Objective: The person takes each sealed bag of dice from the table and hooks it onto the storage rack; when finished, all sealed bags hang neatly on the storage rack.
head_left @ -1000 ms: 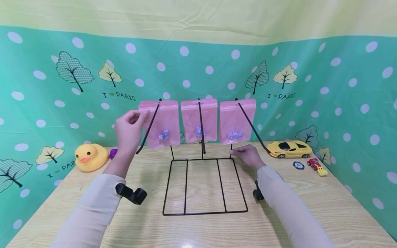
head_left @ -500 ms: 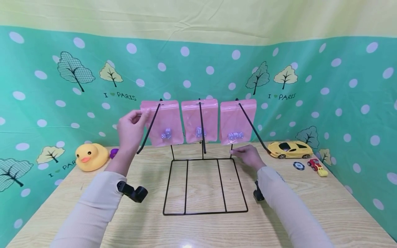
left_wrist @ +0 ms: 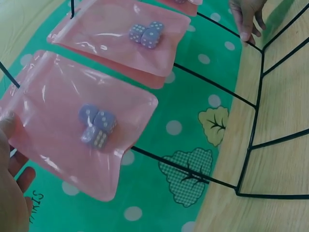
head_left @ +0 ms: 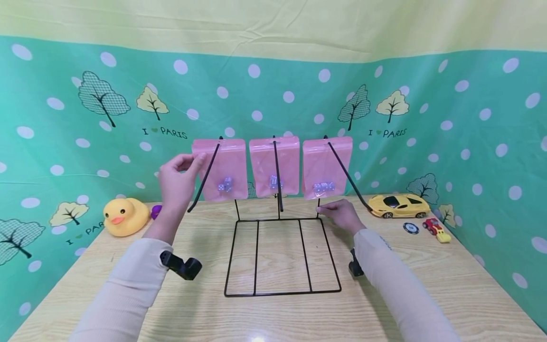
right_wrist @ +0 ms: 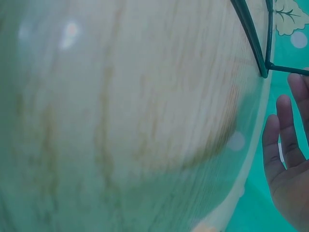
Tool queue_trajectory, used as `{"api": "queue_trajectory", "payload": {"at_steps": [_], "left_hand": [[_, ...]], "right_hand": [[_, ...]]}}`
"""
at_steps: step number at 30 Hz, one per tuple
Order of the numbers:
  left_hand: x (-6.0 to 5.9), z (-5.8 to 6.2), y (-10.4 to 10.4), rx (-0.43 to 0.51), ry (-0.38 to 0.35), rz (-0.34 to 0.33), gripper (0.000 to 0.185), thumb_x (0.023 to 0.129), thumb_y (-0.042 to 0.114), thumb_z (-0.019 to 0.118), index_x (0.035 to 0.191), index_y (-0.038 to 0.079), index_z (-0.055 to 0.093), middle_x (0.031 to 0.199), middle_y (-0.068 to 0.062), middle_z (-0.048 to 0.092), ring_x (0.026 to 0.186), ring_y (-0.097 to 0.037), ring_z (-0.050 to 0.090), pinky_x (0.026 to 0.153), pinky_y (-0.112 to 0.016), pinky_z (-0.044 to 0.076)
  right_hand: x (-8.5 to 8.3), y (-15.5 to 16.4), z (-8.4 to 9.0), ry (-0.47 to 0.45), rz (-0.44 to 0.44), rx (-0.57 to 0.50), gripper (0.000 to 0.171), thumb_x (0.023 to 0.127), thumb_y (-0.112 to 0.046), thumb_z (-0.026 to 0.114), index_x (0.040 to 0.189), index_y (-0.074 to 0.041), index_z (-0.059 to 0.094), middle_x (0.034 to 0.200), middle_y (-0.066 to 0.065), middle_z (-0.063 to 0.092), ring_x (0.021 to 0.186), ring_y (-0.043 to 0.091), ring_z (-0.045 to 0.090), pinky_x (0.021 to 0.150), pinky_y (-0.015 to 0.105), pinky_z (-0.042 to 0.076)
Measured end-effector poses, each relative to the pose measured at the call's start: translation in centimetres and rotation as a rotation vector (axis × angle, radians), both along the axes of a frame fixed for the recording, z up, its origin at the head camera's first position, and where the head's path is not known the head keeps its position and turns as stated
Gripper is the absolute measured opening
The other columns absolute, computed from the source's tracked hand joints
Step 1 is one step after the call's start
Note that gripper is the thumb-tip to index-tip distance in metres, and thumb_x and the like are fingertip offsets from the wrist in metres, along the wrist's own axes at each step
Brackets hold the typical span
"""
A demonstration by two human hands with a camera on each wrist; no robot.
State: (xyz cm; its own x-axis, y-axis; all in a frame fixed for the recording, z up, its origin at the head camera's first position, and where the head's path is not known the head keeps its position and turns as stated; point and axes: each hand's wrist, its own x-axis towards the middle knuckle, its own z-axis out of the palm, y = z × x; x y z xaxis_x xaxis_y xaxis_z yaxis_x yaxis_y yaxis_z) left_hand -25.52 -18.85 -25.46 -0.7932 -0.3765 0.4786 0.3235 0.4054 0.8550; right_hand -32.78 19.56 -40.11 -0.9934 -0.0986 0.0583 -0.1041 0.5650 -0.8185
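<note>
Three pink zip bags hang side by side on the prongs of a black wire rack [head_left: 282,294], each with several pale purple dice low inside. My left hand [head_left: 177,178] pinches the left edge of the left bag [head_left: 234,161]; its dice [left_wrist: 96,126] show clearly in the left wrist view. The middle bag [head_left: 288,159] and right bag [head_left: 320,166] hang untouched. Low on the rack's right upright, my right hand [head_left: 342,213] pinches the wire between thumb and forefinger. In the right wrist view that hand's other fingers [right_wrist: 286,130] extend, while its pinch is out of frame.
A yellow rubber duck [head_left: 125,217] and a purple object [head_left: 155,211] stand at the left. On the right are a yellow toy car [head_left: 399,205], a round chip [head_left: 411,228] and a red-and-yellow toy vehicle [head_left: 437,230]. A patterned cloth [head_left: 273,95] encloses the wooden table [head_left: 201,304].
The left bag shifts slightly right with my left hand, then comes back left. My right hand stays on the upright, and the rack has not visibly moved.
</note>
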Motion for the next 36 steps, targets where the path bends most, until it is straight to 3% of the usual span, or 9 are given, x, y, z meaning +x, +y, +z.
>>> {"api": "queue_trajectory", "payload": {"at_steps": [8,14,21,27,36], "left_hand": [[-0.2,0.2,0.3,0.014,-0.024,0.028,0.052,0.092,0.049,0.074,0.112,0.001,0.073,0.086,0.008,0.066,0.082,-0.007,0.059,0.075,-0.02,0.048],[-0.3,-0.8,-0.1,-0.006,-0.022,0.015,0.05,0.093,0.047,0.073,0.114,0.001,0.072,0.087,0.007,0.066,0.082,-0.007,0.06,0.076,-0.021,0.047],[-0.3,-1.9,-0.6,-0.085,-0.081,-0.004,0.053,0.096,0.049,0.068,0.121,0.002,0.07,0.103,-0.009,0.069,0.09,-0.01,0.058,0.084,-0.024,0.044],[-0.1,-2.5,-0.9,-0.124,-0.131,-0.024,0.054,0.097,0.051,0.066,0.126,0.005,0.068,0.112,-0.013,0.069,0.097,-0.013,0.059,0.087,-0.026,0.045],[0.2,-3.3,-1.6,-0.175,-0.181,-0.035,0.056,0.099,0.053,0.062,0.128,0.006,0.067,0.117,-0.014,0.068,0.105,-0.021,0.058,0.091,-0.032,0.044]], "right_hand": [[0.0,0.0,0.1,-0.007,-0.002,-0.01,0.034,0.097,-0.031,0.073,0.116,-0.004,0.075,0.116,0.013,0.074,0.119,0.036,0.062,0.101,0.052,0.048],[0.1,-0.1,0.1,-0.017,-0.005,-0.013,0.032,0.097,-0.029,0.072,0.117,-0.004,0.075,0.117,0.014,0.073,0.119,0.035,0.062,0.102,0.052,0.048],[0.3,0.5,0.3,-0.016,0.018,0.015,0.033,0.098,-0.028,0.071,0.12,-0.004,0.073,0.124,0.016,0.07,0.122,0.037,0.06,0.104,0.053,0.047],[0.8,1.5,1.0,0.009,0.068,0.107,0.035,0.102,-0.026,0.065,0.128,-0.002,0.068,0.129,0.019,0.067,0.123,0.04,0.06,0.102,0.053,0.048],[1.3,1.7,2.5,0.067,0.092,0.308,0.034,0.101,-0.023,0.065,0.127,-0.001,0.068,0.126,0.021,0.067,0.112,0.038,0.064,0.095,0.051,0.052]]}}
